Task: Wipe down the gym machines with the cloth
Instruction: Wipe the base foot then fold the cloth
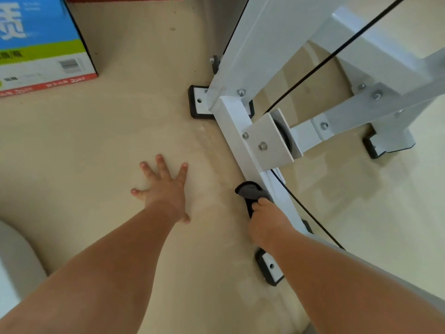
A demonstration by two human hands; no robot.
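Observation:
A white steel gym machine frame stands on the beige floor, with a low base bar running toward me, a pulley bracket and a black cable. My right hand grips a dark grey cloth and presses it against the left side of the base bar, just below the pulley bracket. My left hand lies flat on the floor with fingers spread, left of the bar and holding nothing.
A blue, green and red cardboard box sits on the floor at the top left. Black rubber feet carry the frame. A pale rounded object shows at the left edge.

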